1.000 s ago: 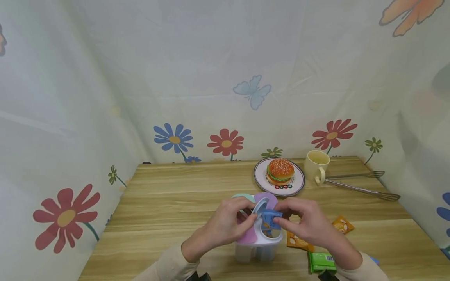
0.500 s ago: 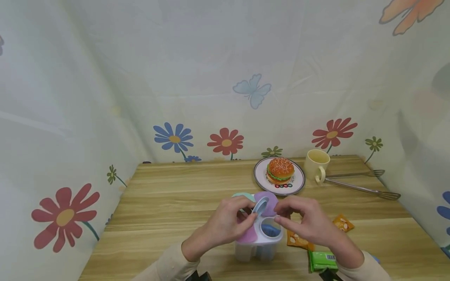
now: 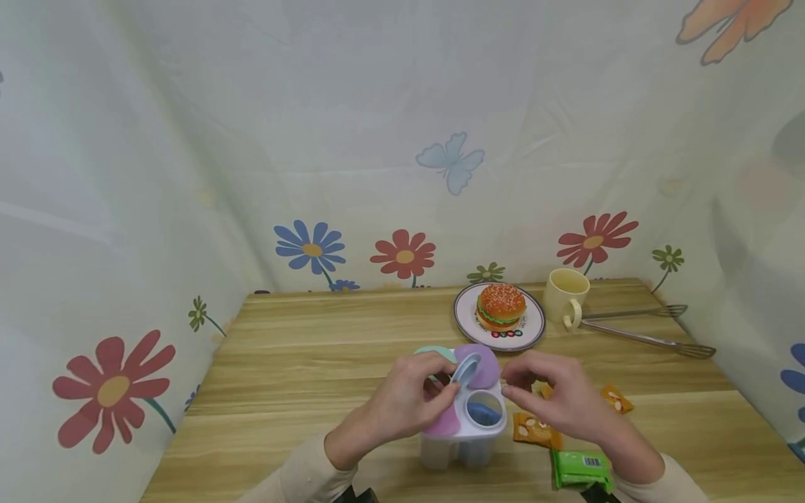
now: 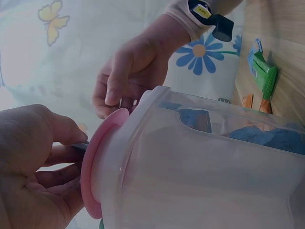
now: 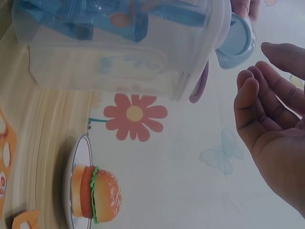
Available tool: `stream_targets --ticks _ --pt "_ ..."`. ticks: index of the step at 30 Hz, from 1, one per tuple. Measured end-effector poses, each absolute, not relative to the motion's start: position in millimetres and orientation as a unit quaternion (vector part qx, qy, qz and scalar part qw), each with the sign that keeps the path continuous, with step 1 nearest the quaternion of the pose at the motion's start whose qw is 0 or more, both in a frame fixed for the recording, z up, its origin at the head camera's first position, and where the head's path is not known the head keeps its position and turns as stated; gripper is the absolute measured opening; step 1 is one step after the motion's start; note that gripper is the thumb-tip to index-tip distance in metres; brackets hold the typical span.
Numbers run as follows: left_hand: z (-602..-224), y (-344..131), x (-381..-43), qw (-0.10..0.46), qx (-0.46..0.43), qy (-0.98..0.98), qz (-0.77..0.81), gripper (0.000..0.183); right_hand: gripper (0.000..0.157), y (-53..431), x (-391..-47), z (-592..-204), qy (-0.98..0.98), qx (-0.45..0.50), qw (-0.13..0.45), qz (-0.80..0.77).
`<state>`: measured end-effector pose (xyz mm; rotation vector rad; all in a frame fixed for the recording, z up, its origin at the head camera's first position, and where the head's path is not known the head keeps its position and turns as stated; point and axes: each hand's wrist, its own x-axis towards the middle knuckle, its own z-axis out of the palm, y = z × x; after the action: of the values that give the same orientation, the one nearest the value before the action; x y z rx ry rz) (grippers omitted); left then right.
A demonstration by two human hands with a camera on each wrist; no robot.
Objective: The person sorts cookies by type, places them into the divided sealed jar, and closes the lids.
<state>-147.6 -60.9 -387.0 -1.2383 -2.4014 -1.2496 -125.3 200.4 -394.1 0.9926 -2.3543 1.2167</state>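
A clear storage box [image 3: 434,454] with a white top and several round coloured flip lids stands on the table. My left hand [image 3: 405,398] pinches the light blue lid [image 3: 466,370] and holds it raised. Beneath that lid, a blue packet [image 3: 483,413] shows inside the round opening. Through the clear wall, blue packets [image 5: 124,21] are visible in the right wrist view. A pink lid [image 4: 90,171] lies under my left fingers. My right hand [image 3: 556,402] is just right of the opening, fingers loosely bent and holding nothing.
Orange packets [image 3: 534,429] and a green packet [image 3: 578,469] lie to the box's right. Behind it are a plate [image 3: 464,321] with a toy hamburger [image 3: 501,307], a yellow mug [image 3: 556,307] and two long metal utensils [image 3: 641,340]. A printed curtain [image 3: 352,140] surrounds the table.
The blue packet that my right hand pinched over the opening has dropped inside. My right hand has moved slightly right, away from the opening. My left hand keeps the lid raised.
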Motion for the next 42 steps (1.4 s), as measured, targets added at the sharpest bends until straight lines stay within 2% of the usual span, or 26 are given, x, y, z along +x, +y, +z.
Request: stream_targets --ticks 9,22,35,42 --pt "-386.3 -60.6 -146.7 0.081 -0.412 -0.806 -0.417 0.008 0.031 221.3 -122.2 -393.5 -0.834 0.317 0.173 0.418" --pt "-387.0 -60.1 -146.5 0.078 -0.411 -0.805 -0.420 0.008 0.028 254.3 -117.6 -405.6 -0.863 0.237 0.221 0.388" --pt "-386.6 -58.9 -146.9 0.070 -0.409 -0.808 -0.417 0.008 0.014 292.5 -109.4 -423.7 -0.914 0.113 0.193 0.339" --pt "-386.1 -59.4 -146.7 0.062 -0.402 -0.812 -0.418 0.009 0.017 308.1 -103.4 -434.6 -0.926 0.083 0.180 0.321"
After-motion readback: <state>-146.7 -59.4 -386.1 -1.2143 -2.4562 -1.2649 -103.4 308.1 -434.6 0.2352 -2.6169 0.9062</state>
